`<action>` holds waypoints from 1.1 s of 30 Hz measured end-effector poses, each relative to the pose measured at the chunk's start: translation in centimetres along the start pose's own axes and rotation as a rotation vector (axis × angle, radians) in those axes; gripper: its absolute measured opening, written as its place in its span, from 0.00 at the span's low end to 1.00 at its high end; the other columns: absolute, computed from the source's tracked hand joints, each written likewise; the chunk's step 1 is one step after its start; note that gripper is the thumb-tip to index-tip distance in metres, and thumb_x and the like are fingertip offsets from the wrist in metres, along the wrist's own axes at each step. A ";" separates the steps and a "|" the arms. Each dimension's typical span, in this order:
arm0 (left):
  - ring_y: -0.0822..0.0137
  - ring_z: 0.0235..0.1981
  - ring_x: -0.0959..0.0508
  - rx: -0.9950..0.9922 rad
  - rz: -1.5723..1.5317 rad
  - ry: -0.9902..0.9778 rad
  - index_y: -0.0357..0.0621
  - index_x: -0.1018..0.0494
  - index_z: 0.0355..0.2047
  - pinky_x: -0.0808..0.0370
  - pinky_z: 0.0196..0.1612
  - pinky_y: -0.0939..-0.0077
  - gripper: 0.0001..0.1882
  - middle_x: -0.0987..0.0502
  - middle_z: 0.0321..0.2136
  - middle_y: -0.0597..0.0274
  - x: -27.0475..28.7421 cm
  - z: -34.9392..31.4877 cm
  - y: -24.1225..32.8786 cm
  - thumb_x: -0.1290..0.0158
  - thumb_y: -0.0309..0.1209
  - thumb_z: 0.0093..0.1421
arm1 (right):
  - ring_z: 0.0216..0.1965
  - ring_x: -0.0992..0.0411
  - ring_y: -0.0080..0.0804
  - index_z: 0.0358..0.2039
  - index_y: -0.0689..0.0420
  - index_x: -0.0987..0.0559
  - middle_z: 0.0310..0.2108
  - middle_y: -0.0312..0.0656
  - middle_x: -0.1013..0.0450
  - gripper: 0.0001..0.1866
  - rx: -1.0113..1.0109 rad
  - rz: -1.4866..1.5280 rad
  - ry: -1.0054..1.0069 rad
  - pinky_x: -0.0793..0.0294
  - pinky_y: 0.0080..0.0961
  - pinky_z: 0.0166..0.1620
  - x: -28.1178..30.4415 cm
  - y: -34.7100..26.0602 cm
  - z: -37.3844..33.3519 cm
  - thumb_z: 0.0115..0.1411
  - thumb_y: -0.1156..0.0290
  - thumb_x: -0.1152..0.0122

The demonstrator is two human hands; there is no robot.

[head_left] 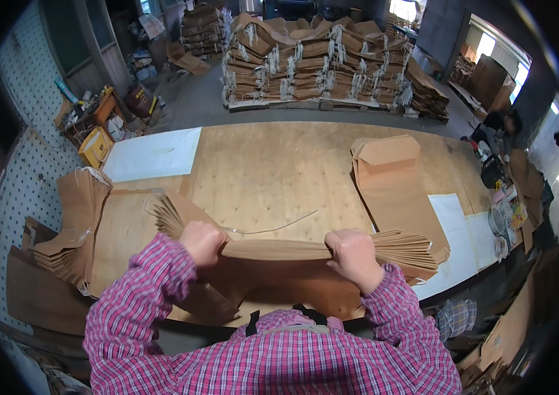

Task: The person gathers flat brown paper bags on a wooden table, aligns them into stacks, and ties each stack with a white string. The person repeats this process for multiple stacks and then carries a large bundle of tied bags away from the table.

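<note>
A thick stack of brown paper bags stands on edge at the near side of the wooden table, its layered edges facing up. Around its left part my left hand is closed in a fist. Farther right, my right hand grips the same stack, fingers wrapped over the top. Beyond both hands the layers fan apart at each end. A thin pale string lies on the table just behind the stack. The stack's lower part hangs in shadow close to my body.
More flat brown bags lie on the right of the wooden table. A tied bundle rests at the left edge. White sheets cover parts of the tabletop. Tied bundles are piled beyond it. A person is at the far right.
</note>
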State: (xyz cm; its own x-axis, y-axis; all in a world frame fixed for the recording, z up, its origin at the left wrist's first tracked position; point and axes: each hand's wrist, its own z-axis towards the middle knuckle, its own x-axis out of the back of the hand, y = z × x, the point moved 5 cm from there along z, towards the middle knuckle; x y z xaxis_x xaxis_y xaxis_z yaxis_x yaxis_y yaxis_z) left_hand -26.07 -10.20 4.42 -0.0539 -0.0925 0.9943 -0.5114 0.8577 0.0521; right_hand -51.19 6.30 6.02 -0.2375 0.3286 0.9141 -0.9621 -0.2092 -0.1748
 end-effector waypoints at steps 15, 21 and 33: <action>0.48 0.47 0.27 0.077 -0.010 -0.052 0.43 0.30 0.46 0.32 0.51 0.55 0.39 0.26 0.41 0.52 -1.0 1.9 0.6 0.26 0.43 0.35 | 0.59 0.34 0.46 0.56 0.58 0.28 0.55 0.51 0.32 0.35 -0.044 0.091 0.200 0.40 0.45 0.65 -1.6 0.4 -3.2 0.45 0.66 0.28; 0.50 0.48 0.27 0.069 -0.001 -0.094 0.42 0.31 0.48 0.32 0.52 0.58 0.39 0.26 0.42 0.53 -1.0 2.9 3.1 0.26 0.44 0.38 | 0.48 0.31 0.45 0.49 0.56 0.23 0.46 0.44 0.30 0.29 -0.280 -0.083 0.342 0.35 0.45 0.56 2.3 5.1 -10.7 0.43 0.68 0.28; 0.51 0.48 0.27 0.079 -0.013 -0.067 0.45 0.31 0.50 0.32 0.52 0.58 0.40 0.26 0.42 0.54 -0.9 3.1 3.4 0.27 0.43 0.38 | 0.40 0.32 0.41 0.31 0.57 0.25 0.31 0.42 0.31 0.22 -0.267 -0.195 0.077 0.34 0.39 0.49 1.5 5.1 -7.9 0.35 0.66 0.25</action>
State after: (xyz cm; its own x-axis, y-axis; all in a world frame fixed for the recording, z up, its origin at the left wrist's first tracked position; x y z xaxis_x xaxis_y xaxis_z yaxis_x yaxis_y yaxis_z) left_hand -30.42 -8.75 3.38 -0.1026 -0.1393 0.9849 -0.5785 0.8139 0.0548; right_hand -57.52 13.04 3.60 -0.0448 0.4095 0.9112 -0.9891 0.1100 -0.0981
